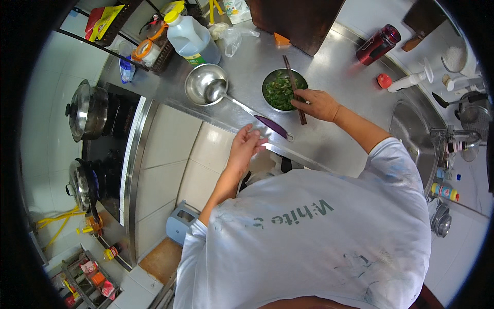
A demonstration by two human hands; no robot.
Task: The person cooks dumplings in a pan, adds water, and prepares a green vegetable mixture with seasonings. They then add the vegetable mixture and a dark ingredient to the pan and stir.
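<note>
My right hand (317,105) has its fingers around a pair of dark wooden chopsticks (303,116), which lie slantwise over a metal bowl (269,101). Chopped green leaves (278,90) fill much of that bowl. By the counter's front edge, my left hand (247,145) hovers empty with fingers loosely apart. Close to it is the purple handle (272,126) of a metal ladle. The ladle's round head (214,92) rests in a second, empty-looking metal bowl (194,83).
A large jug (191,36) with a yellow cap and a dark board (295,19) stand behind the bowls. To the right are a red bottle (378,44) and a metal sink (411,127). Lidded pots (90,112) occupy the stove (125,123) at left.
</note>
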